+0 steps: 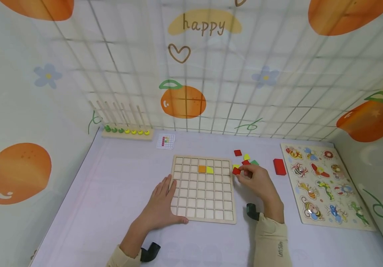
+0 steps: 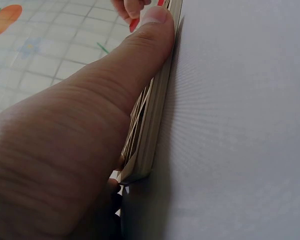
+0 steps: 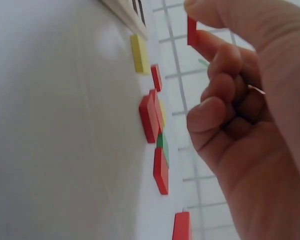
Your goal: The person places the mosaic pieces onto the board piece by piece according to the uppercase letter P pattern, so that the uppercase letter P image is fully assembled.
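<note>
A wooden grid board [image 1: 202,193] lies in front of me, with an orange tile [image 1: 202,169] and a yellow tile [image 1: 209,170] side by side in an upper row. My left hand [image 1: 158,207] rests at its near left corner, fingers along the left side and thumb on the near edge. Between thumb and index finger my right hand [image 1: 259,183] pinches a small red tile [image 3: 191,31], raised just off the board's right edge. Beyond that hand are loose tiles: a red one [image 1: 237,152], a yellow one [image 1: 246,157] and a partly covered green one [image 1: 254,162].
To the right lie a red block [image 1: 279,167] and an insect puzzle board [image 1: 325,185]. A small pattern card [image 1: 166,141] lies behind the grid board. At the back left stands a peg rack [image 1: 128,135] with green and yellow beads, close to the curtain.
</note>
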`<action>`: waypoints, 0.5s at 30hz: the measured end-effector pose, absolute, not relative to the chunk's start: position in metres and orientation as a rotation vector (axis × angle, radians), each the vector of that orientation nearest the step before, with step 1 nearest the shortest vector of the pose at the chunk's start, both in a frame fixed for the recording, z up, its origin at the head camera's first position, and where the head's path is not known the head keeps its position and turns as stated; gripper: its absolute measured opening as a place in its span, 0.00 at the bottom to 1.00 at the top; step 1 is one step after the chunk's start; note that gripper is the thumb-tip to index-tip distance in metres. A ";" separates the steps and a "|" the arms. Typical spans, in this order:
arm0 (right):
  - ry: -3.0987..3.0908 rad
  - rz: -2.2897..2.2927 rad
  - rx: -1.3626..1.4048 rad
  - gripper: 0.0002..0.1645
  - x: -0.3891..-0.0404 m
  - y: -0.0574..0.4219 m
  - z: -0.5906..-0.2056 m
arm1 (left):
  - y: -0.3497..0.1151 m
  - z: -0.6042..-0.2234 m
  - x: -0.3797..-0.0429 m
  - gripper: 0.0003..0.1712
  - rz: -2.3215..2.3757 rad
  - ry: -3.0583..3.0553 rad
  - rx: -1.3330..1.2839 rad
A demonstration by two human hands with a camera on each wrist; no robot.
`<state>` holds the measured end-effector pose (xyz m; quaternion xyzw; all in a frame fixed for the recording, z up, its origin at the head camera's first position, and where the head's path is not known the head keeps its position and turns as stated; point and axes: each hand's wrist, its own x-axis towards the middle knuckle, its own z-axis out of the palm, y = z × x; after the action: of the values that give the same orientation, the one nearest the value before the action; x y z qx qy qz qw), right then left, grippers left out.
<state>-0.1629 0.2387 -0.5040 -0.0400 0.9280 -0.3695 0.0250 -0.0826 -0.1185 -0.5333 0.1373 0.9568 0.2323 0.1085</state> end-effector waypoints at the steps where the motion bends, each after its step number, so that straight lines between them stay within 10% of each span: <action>1: 2.870 -1.140 -0.135 0.13 -0.163 0.237 -0.504 | -0.119 -0.534 -0.083 0.84 0.679 2.817 0.404; 15: 2.790 -1.208 -0.245 0.13 -0.172 0.202 -0.500 | -0.119 -0.535 -0.083 0.84 0.670 2.829 0.419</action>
<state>-0.1725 0.2017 -0.5000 -0.0803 0.9137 -0.3957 0.0456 -0.0829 -0.1192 -0.5352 0.1418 0.9581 0.2269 0.1022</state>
